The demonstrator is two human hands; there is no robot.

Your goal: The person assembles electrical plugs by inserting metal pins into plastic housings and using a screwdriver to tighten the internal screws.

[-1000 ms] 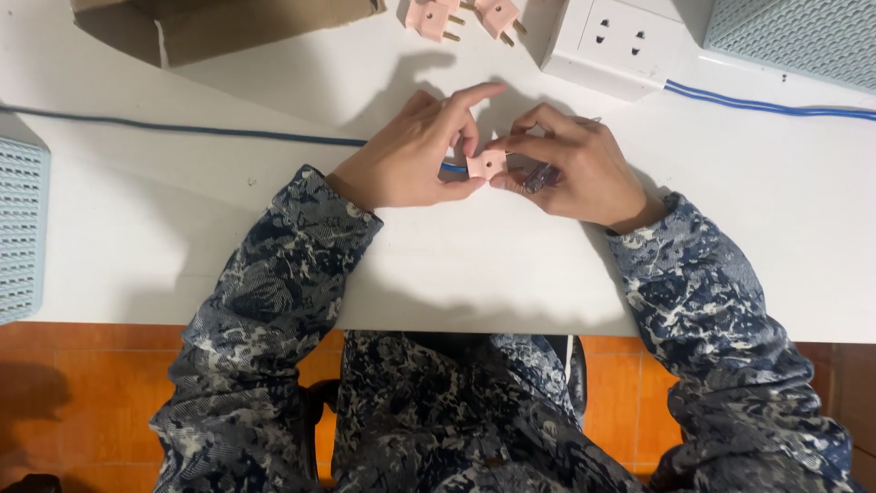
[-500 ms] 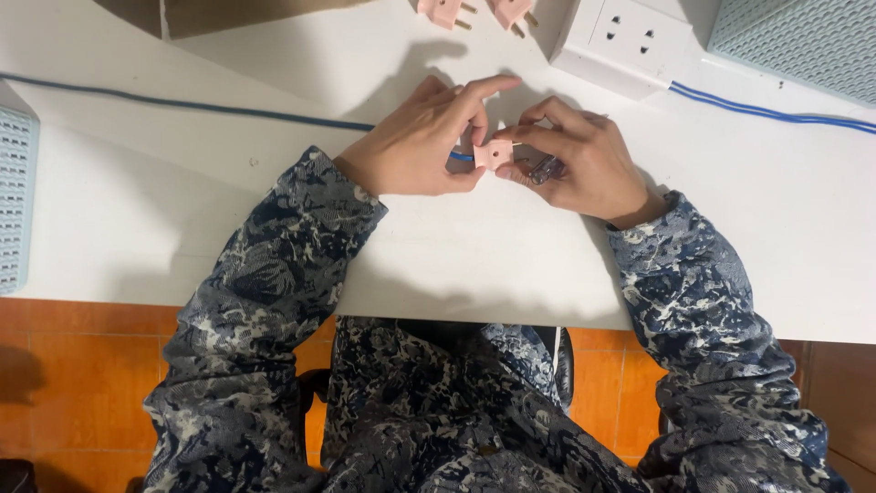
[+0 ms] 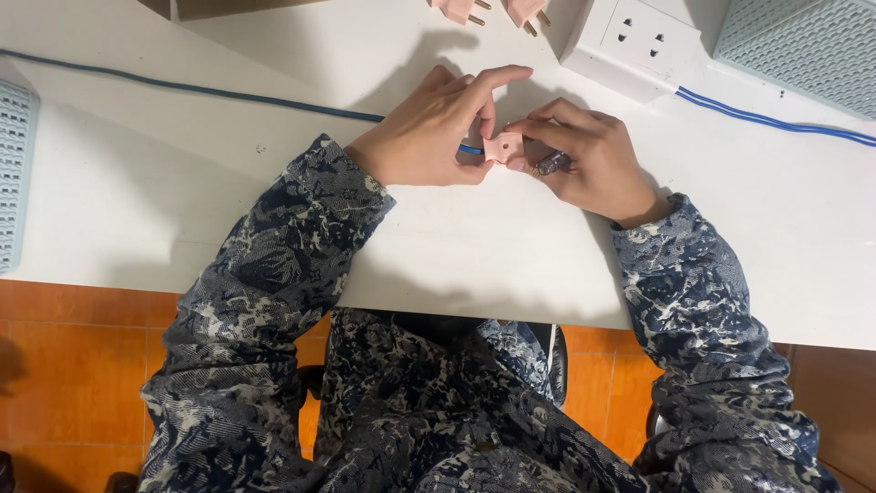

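Both hands' grip clamps a small pink plug (image 3: 504, 146), blue wire (image 3: 470, 149) apparently attached.

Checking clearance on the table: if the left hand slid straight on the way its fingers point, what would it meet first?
Probably the white socket block: the left hand points up and right, just past the pink plug it holds. Depth is unclear.

A small pink plastic plug (image 3: 503, 146) is pinched between the left hand (image 3: 438, 132) and the right hand (image 3: 589, 164) over the white table (image 3: 137, 192). A blue wire (image 3: 470, 149) is seen at the plug. A white socket block (image 3: 634, 46) lies near.
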